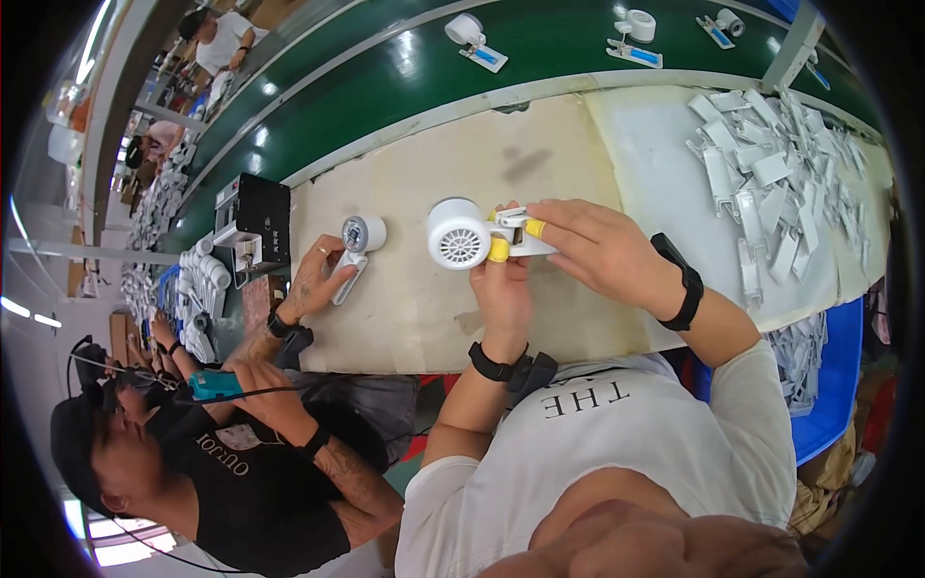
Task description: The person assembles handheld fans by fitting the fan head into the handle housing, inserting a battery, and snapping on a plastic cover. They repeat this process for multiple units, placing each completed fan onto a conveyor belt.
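Over the table's middle I hold a small white handheld fan [459,236], its round slotted grille turned toward me. My left hand [502,301] grips it from below, near where the head meets the handle. The fingers of my right hand [607,252] close on the handle [525,243] from the right. Yellow finger covers show on fingers of both hands. The handle's inside looks partly exposed, though my fingers hide much of it.
On my left, a co-worker's hand [313,284] holds a similar fan [363,234]; the other has a teal powered screwdriver [214,385]. White plastic covers [771,173] lie heaped at right, above a blue bin [843,385]. Beyond, a green conveyor [385,63] carries several fans. A black machine [260,222] stands left.
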A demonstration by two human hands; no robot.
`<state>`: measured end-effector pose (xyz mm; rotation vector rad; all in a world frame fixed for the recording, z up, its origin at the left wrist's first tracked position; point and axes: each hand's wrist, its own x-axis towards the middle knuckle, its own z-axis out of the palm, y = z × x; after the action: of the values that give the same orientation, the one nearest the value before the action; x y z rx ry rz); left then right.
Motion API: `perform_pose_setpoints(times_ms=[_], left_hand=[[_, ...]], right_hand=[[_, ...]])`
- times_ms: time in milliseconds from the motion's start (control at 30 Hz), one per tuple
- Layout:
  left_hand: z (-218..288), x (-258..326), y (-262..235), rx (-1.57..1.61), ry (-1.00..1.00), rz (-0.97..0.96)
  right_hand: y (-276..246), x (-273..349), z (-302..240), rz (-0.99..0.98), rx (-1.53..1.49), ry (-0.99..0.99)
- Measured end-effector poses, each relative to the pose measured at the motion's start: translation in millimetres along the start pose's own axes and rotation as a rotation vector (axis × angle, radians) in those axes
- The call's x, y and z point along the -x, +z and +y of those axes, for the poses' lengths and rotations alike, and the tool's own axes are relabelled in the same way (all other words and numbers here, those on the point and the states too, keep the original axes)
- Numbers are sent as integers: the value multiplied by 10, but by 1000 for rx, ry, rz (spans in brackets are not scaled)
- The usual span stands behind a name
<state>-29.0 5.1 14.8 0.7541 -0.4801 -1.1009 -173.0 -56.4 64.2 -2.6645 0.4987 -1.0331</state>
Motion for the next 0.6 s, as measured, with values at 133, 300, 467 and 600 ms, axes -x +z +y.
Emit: perform_pose_setpoints(times_ms=[133, 300, 467, 600], left_hand=[[-26, 42, 49, 13, 16, -31], [-79, 1, 10, -65, 160, 110], [168, 3, 61, 38, 265, -41], [231, -25, 67, -54, 262, -86]], right_hand=[[66, -15, 14, 64, -4, -29], [140, -76, 7, 43, 87, -107], [138, 111, 153, 61, -440, 478], [48, 62, 44, -78, -942, 694]])
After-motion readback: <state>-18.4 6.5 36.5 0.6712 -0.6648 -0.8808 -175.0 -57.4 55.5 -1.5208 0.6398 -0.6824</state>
